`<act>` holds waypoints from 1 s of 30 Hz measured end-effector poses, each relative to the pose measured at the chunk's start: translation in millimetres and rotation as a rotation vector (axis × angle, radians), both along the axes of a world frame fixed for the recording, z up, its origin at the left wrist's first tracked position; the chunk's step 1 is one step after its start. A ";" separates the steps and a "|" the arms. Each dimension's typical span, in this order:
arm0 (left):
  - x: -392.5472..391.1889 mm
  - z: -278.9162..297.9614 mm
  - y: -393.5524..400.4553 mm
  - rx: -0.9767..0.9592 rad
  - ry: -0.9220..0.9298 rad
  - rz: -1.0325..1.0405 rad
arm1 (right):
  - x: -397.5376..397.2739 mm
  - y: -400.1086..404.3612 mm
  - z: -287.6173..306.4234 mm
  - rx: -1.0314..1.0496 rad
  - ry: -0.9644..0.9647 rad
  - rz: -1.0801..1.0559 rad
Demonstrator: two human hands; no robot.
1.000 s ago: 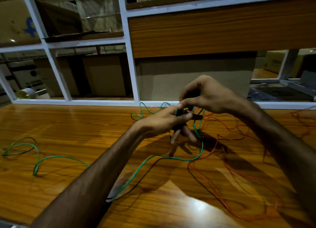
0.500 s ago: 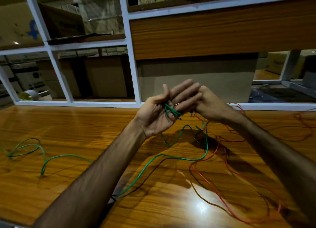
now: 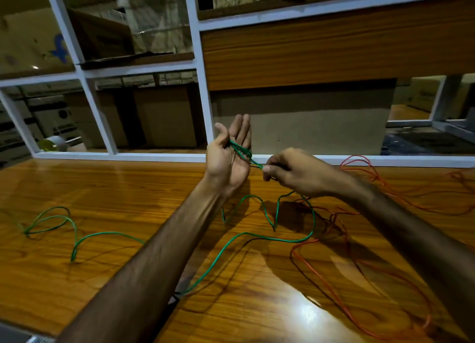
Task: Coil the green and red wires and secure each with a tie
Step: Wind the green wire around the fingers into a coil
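Observation:
My left hand (image 3: 230, 157) is raised above the table, palm toward me with the fingers straight up. Turns of the green wire (image 3: 257, 236) cross its palm and run from beside the thumb toward the little-finger edge. My right hand (image 3: 290, 171) is just to the right, pinching the green wire where it leaves the left palm. The rest of the green wire trails in loose curves over the wooden table (image 3: 128, 188) to the far left. The red wire (image 3: 331, 281) lies in loose loops on the right side of the table.
A white-framed glass partition (image 3: 203, 90) and a wooden panel stand along the table's far edge. A roll of tape (image 3: 52, 143) sits behind the glass at the left. Cardboard boxes are stacked beyond the partition.
My left hand has turned palm up and straightened its fingers, with green wire now wound across it. My right hand has moved right and down, drawing the wire out from the palm.

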State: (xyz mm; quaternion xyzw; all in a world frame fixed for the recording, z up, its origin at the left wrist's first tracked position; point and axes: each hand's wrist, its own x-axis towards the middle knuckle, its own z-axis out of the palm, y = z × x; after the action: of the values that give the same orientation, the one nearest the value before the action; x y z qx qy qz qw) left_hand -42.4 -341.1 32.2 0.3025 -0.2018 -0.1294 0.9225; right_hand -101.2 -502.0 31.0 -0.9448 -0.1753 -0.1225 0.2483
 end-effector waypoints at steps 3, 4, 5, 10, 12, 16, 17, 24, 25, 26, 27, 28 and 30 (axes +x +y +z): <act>3.1 -6.8 -0.5 0.245 -0.152 0.139 | -5.5 2.0 4.9 -0.036 -0.088 0.039; 4.0 -9.9 0.0 0.371 -0.212 0.171 | -6.3 2.1 7.5 -0.037 -0.125 0.055; 4.6 -12.4 1.4 0.477 -0.252 0.172 | -7.2 2.0 10.6 -0.032 -0.163 0.062; 1.1 -17.2 7.0 0.941 -0.530 0.151 | -11.9 -6.5 19.6 0.001 -0.282 0.088; 2.0 -13.6 10.1 1.083 -0.609 0.197 | -15.5 -8.1 23.7 0.000 -0.299 0.108; -5.8 -8.1 15.3 1.163 -0.677 0.162 | -17.1 -8.3 32.6 0.014 -0.406 0.152; -10.5 -8.1 12.9 1.163 -0.690 0.136 | -17.9 -8.6 34.0 0.025 -0.419 0.156; -19.4 -14.9 -1.6 1.116 -0.676 -0.098 | -17.5 -13.2 37.0 0.071 -0.453 0.164; -18.6 -14.6 -0.3 1.094 -0.668 -0.135 | -17.4 -14.8 37.2 0.079 -0.459 0.154; -19.4 -13.4 1.0 1.073 -0.663 -0.179 | -17.8 -16.4 37.3 0.084 -0.459 0.149; -20.7 -11.9 1.9 1.046 -0.657 -0.230 | -18.2 -18.0 37.1 0.088 -0.453 0.148; -22.2 -10.8 2.7 1.015 -0.652 -0.279 | -18.3 -19.1 36.6 0.092 -0.448 0.149; -25.6 -7.8 4.2 0.933 -0.654 -0.379 | -18.2 -21.4 36.7 0.104 -0.442 0.143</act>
State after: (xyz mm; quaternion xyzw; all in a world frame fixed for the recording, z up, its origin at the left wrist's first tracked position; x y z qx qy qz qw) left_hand -68.0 -336.9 24.4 0.6582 -0.4477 -0.2667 0.5433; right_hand -119.5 -523.4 67.7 -0.8662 -0.2852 -0.3175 0.2600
